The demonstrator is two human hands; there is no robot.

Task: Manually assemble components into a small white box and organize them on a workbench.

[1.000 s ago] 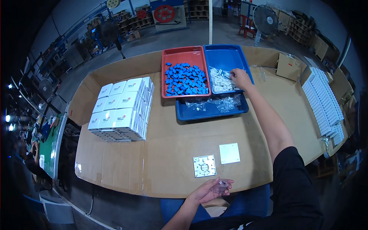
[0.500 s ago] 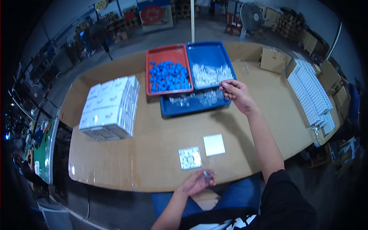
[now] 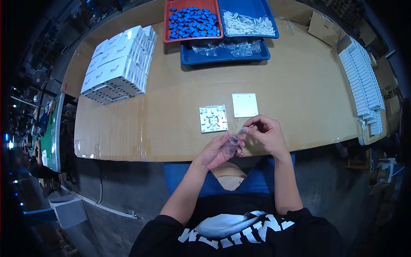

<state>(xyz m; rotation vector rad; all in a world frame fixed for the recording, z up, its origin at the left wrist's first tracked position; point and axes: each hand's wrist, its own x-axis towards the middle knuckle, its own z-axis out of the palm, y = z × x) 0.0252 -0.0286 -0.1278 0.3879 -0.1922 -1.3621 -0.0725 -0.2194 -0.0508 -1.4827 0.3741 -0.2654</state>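
Observation:
My left hand [image 3: 217,153] is closed around a small clear plastic bag [image 3: 231,145], its mouth facing up. Close beside it, my right hand [image 3: 267,135] pinches a small, slim whitish piece [image 3: 242,129] between thumb and fingertips, just above the bag's mouth; its exact kind is too small to tell. In front of my hands lies a square white plastic tray-like part [image 3: 213,118] with moulded ribs and a ring of clips inside. To its right rests a flat square white cover [image 3: 245,105].
At the back stand a red tray [image 3: 192,37] of blue parts, a blue tray [image 3: 246,8] of white slim pieces and a lower blue tray [image 3: 192,60] with clear bags. White boxes [image 3: 113,64] are stacked left; white parts [image 3: 361,81] line the right. Cardboard covers the table [image 3: 171,94].
My right hand has come back from the blue tray to my left hand, carrying the small whitish piece. The view has tilted downward. My left hand still holds the bag.

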